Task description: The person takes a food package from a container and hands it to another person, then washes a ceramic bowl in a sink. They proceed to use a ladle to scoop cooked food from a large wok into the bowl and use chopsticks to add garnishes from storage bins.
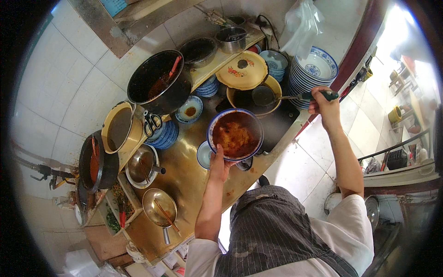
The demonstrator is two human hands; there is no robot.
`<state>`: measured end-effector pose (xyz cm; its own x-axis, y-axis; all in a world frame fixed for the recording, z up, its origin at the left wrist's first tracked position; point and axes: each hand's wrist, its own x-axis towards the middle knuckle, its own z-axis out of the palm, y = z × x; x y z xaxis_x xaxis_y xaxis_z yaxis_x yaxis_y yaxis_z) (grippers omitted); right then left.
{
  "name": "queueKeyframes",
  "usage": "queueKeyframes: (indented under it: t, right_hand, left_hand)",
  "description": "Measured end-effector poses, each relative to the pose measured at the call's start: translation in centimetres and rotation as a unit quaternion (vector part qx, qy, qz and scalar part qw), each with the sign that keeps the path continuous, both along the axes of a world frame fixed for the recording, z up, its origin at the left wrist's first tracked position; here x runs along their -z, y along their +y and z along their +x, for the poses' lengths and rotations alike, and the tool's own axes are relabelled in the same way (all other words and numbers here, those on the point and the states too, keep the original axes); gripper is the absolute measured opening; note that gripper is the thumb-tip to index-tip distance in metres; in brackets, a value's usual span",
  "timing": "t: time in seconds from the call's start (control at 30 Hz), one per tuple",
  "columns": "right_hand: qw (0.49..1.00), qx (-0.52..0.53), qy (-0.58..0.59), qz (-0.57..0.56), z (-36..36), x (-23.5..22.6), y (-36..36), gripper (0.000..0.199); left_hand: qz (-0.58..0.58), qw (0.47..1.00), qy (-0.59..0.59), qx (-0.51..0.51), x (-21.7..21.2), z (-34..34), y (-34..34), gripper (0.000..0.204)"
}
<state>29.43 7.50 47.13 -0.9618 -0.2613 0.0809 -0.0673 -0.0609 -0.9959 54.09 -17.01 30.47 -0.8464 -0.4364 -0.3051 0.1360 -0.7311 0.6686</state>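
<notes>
My left hand [219,162] grips the near side of a blue-rimmed bowl [236,135] filled with reddish-brown food in sauce, its thumb over the rim. My right hand [325,104] is wrapped round the dark handle of a ladle [263,96]. The ladle's dark, round head hangs over a cream enamel pot [276,87] holding dark liquid, just beyond the bowl. A cream lid with painted flowers [241,70] leans on that pot's far side. Beneath and left of the held bowl, a small pale bowl [203,154] sits on the metal counter.
A tall stack of blue-and-white bowls [314,69] stands right of the pot. A shelf at the left carries a large black pot [159,83], a yellow pot [121,127] and scissors [151,123]. Steel pans with chopsticks, including a long-handled pan [159,207], lie on the counter [184,184].
</notes>
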Motion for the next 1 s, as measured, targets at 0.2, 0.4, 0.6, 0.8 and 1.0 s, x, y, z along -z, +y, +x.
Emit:
queueKeyframes:
  t: [0.2,0.4,0.6,0.8,1.0]
  right_hand:
    - [0.999,-0.026,0.014,0.039,3.2,-5.4,0.8,0.013]
    - [0.995,-0.087,0.022,0.046,6.2,-6.0,0.5,0.014]
    - [0.976,-0.175,0.115,0.056,9.7,-3.9,-0.4,0.014]
    - [0.893,-0.184,0.391,0.129,9.4,-2.8,-1.0,0.017]
    - [0.954,-0.186,0.233,0.043,10.5,-2.2,-0.8,0.014]
  left_hand:
    - [-0.008,1.0,0.012,-0.009,-1.6,-0.6,0.9,0.05]
    - [-0.013,1.0,0.005,-0.009,-0.7,-0.8,0.3,0.049]
    - [-0.011,1.0,-0.005,-0.028,-1.4,-0.1,0.3,0.049]
    - [-0.039,0.998,0.028,-0.038,-2.1,1.5,-0.2,0.05]
    - [-0.041,0.997,-0.003,-0.071,-1.3,3.1,-0.6,0.052]
